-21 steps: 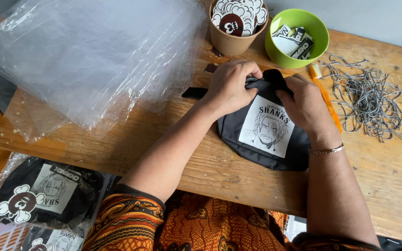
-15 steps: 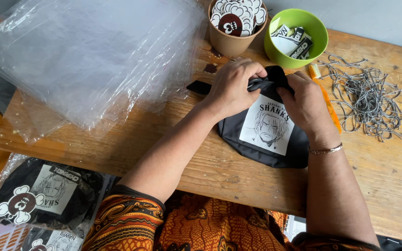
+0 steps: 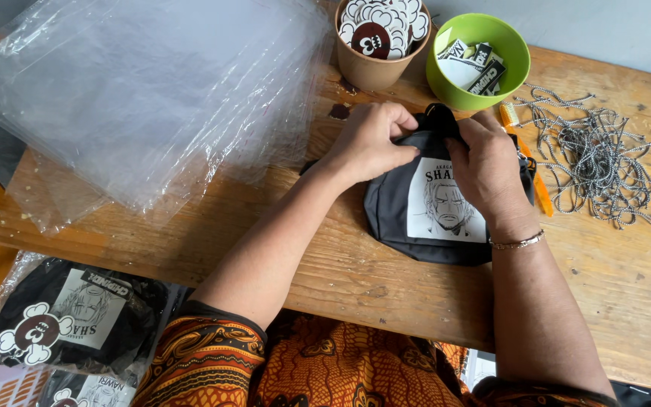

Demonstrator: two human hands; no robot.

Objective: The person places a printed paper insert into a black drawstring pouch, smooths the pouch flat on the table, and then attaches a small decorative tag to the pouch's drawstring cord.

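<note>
Closest to me, down at my left knee, sits a packed pouch in clear plastic [image 3: 69, 316], off the desk [image 3: 386, 286] entirely. Up on the wooden desk, my arms reach forward to the black fabric pouch [image 3: 435, 203], which lies flat near the middle-right, its white portrait patch facing up and reading toward me. Its rounded bottom points at me, its gathered mouth points away toward the bowls, so the long axis runs near to far. My left hand [image 3: 367, 143] pinches the top edge, fingers curled and pressed together on the cloth. My right hand [image 3: 487, 166] lies over the right upper corner, fingers bunched on the black neck of the pouch. I judge I'm gathering and closing the mouth; the next move calls for keeping that bunch tight and flat. To the left spreads a stack of clear plastic bags [image 3: 137, 98]. To the right, an orange tool [image 3: 533, 177] and a tangle of grey cords [image 3: 597, 162]. Farthest off, a brown cup of stickers [image 3: 378, 38] and a green bowl of tags [image 3: 476, 56].
</note>
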